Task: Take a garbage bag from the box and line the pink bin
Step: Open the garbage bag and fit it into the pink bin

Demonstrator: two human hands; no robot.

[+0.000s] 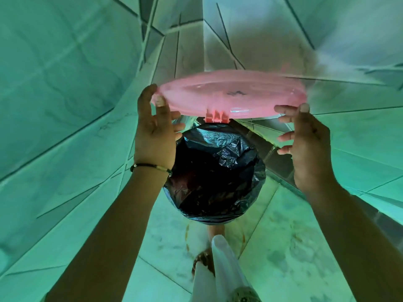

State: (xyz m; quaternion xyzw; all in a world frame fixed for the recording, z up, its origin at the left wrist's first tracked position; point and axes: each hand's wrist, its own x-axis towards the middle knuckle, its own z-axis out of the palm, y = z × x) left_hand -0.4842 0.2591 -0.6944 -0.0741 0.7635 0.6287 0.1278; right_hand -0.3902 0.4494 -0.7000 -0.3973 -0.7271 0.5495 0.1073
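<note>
Between both hands' grip (pixel 155 136) (pixel 309 138): pink lid (pixel 233 94), above bag-lined bin (pixel 214 173).

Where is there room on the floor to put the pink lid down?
Bare tiled floor lies right of the black-bagged bin, out to the wall. It is crowded straight below the bin, by the person's feet. Both hands, left and right, hold the lid.

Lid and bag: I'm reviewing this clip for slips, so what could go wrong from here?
1. The left hand and right hand hold the pink lid only at its two ends, so it could tip or slip.
2. The black bag puffs up loosely over the bin mouth; lowering the lid may pinch it or pull it off the rim.
3. The lid's hinge tabs hang above the bag and might snag it.
</note>
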